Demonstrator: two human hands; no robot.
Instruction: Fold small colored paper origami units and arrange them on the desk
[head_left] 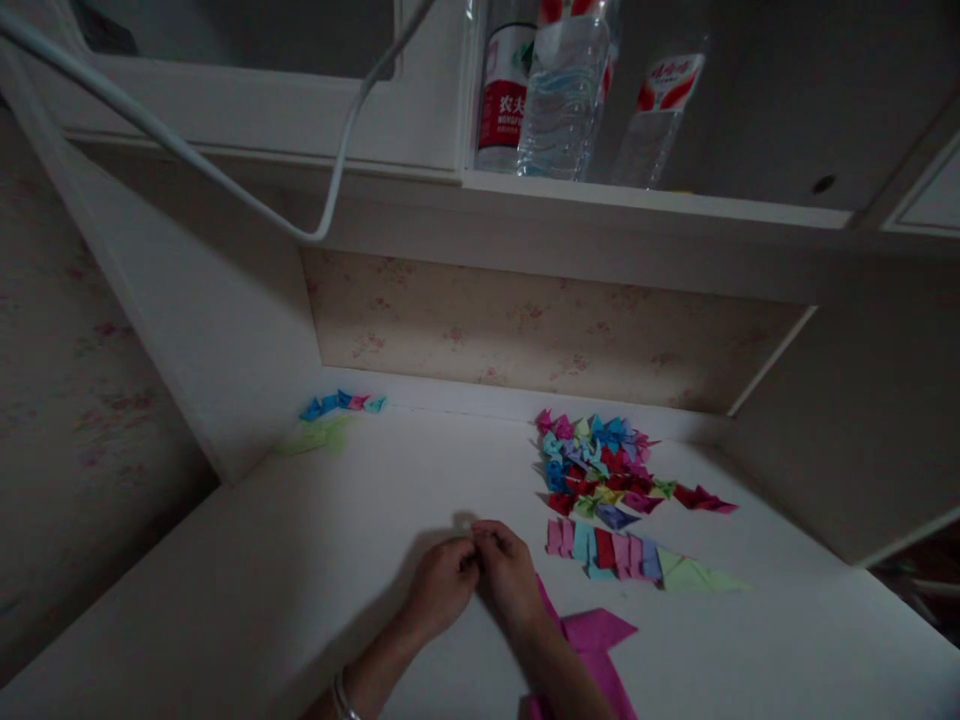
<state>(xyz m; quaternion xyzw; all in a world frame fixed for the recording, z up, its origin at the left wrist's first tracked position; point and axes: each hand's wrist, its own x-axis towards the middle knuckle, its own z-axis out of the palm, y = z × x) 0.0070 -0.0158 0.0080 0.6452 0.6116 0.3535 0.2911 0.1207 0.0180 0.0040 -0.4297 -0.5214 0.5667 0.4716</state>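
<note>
My left hand (444,585) and my right hand (510,572) meet low over the white table, fingers curled and pinched together. Whatever they hold, if anything, is hidden by the fingers. Under and beside my right forearm lies a large magenta folded paper shape (596,635) with pointed ends. To the right of my hands runs a row of flat folded papers (600,548) in pink, blue, red and lilac, ending in a pale green folded paper (690,573). Behind that row, many small colourful origami pieces (600,465) sit in a crowded cluster.
Blue and pink folded pieces (341,403) stand at the back left, beside a pale green paper (322,434). Overhead, a shelf (652,205) carries plastic bottles (562,100). A white cable (247,198) hangs across the upper left. Side panels (202,300) flank the white table (300,600).
</note>
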